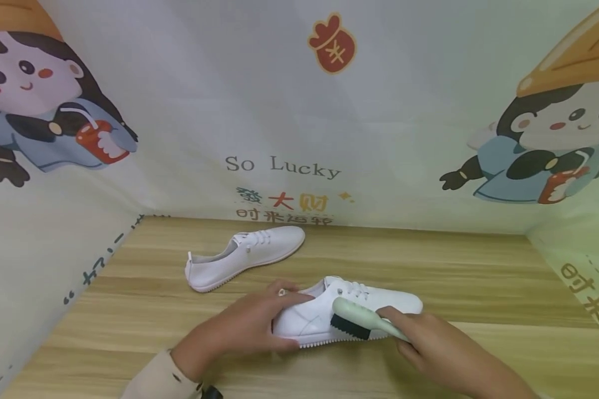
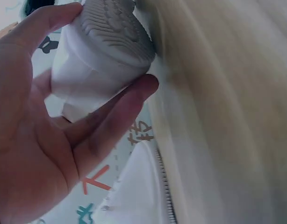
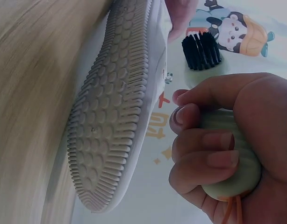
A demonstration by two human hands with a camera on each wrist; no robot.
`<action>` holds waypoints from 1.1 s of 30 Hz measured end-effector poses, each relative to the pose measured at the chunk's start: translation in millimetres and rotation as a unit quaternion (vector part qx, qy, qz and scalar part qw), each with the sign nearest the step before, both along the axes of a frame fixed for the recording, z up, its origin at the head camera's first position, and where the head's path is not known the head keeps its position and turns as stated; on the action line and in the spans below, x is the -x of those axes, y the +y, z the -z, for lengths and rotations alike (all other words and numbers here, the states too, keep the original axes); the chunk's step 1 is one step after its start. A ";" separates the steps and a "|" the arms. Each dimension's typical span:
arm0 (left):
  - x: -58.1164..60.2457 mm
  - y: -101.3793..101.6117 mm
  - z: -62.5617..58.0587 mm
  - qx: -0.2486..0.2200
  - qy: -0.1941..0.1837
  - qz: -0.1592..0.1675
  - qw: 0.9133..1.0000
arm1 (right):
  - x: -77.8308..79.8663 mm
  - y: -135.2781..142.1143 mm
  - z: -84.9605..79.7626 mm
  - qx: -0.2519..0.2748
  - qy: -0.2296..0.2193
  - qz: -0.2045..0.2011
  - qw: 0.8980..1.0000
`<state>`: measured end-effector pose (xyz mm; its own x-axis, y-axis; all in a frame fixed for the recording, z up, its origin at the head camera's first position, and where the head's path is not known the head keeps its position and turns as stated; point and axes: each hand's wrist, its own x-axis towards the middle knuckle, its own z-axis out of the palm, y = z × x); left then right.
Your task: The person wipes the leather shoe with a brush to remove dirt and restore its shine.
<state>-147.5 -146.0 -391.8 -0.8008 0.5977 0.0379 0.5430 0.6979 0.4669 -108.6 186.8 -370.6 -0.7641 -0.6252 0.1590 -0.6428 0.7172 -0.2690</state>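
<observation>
A white lace-up shoe (image 1: 394,300) is held by the heel in my left hand (image 1: 249,321), the thumb on the near side and the fingers around the back. In the right wrist view its ridged, dotted sole (image 3: 104,107) faces the camera, the shoe tipped up on its side edge. My right hand (image 1: 439,343) grips the pale green handle of a brush (image 1: 356,313), fingers curled round it in the right wrist view. The brush's black bristles (image 1: 350,327) overlap the shoe's near side in the head view.
A second white shoe (image 1: 274,246) lies farther back on the wood-grain table (image 1: 459,266), toe to the right. Printed cloth walls (image 1: 404,138) with cartoon figures and lettering enclose the table at the back and both sides. An orange cord (image 3: 234,210) hangs from the brush handle.
</observation>
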 end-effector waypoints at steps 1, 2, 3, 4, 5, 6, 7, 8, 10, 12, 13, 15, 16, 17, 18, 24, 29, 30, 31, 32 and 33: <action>-0.2 0.8 -0.2 0.014 0.007 -0.007 1.000 | 0.2 -0.2 0.3 0.002 0.001 -0.003 1.000; -0.4 1.8 -0.7 0.026 0.014 -0.013 0.999 | 0.4 -0.4 0.4 0.004 0.004 -0.007 1.000; -0.4 2.7 -0.9 0.037 0.020 -0.017 0.999 | 0.6 -0.5 0.7 0.006 0.007 -0.010 1.000; -0.4 3.6 -0.9 0.044 0.022 -0.020 0.999 | 0.9 -0.6 1.3 0.008 0.012 -0.012 1.000; -0.4 4.2 -0.8 0.050 0.023 -0.020 0.998 | 0.9 -0.5 1.8 0.011 0.021 -0.013 1.000; -0.4 4.7 -0.5 0.052 0.021 -0.019 0.998 | 0.9 -0.5 2.2 0.014 0.028 -0.013 0.999; -0.6 5.0 -0.4 0.052 0.020 -0.015 0.998 | 0.7 -0.4 2.5 0.016 0.033 -0.010 0.999; -0.9 5.0 0.2 0.050 0.018 -0.009 0.999 | 0.6 -0.4 2.8 0.018 0.038 -0.006 0.999; -1.5 4.4 1.5 0.041 0.010 0.001 0.999 | 0.3 -0.6 3.5 0.021 0.053 0.006 0.998; -1.9 3.4 2.8 0.031 0.008 0.005 0.999 | 0.0 -1.1 3.9 0.025 0.070 0.021 0.997; -2.0 2.9 3.4 0.028 0.009 0.007 1.000 | 0.0 -1.4 4.1 0.026 0.080 0.028 0.996; -2.2 2.4 4.5 0.029 0.014 0.008 0.999 | 0.2 -2.5 5.0 0.028 0.098 0.040 0.994; -2.3 2.4 5.2 0.029 0.016 0.009 0.999 | 0.3 -3.1 5.6 0.027 0.106 0.047 0.993; -2.5 2.7 5.6 0.033 0.020 0.011 0.999 | 0.3 -3.8 6.0 0.028 0.110 0.051 0.992; -2.7 3.0 5.9 0.037 0.021 0.011 0.999 | 0.3 -4.4 6.5 0.028 0.111 0.055 0.992; -2.2 4.9 7.1 0.042 0.051 0.005 0.998 | -1.6 -8.8 6.1 0.029 0.095 0.081 0.992; -0.5 1.1 7.4 0.017 0.028 0.019 0.999 | -5.5 -13.9 1.8 0.027 0.074 0.101 0.992; -0.6 -0.5 6.7 0.010 0.011 0.022 1.000 | -6.6 -15.2 0.9 0.024 0.073 0.102 0.992; -0.5 -2.2 6.0 0.001 -0.004 0.026 1.000 | -7.7 -16.1 -0.5 0.020 0.079 0.101 0.992; -0.7 -3.6 4.9 -0.005 -0.018 0.030 0.999 | -8.9 -17.3 -2.0 0.013 0.081 0.099 0.992; -1.0 -4.9 3.6 -0.011 -0.031 0.035 0.999 | -10.7 -18.9 -3.3 0.004 0.082 0.097 0.992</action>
<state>-146.5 -150.9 -395.4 -0.7585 0.6517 0.0033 0.5597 0.6488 0.5156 -97.9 167.9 -367.3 -0.8332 -0.4672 0.2957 -0.5286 0.8300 -0.1781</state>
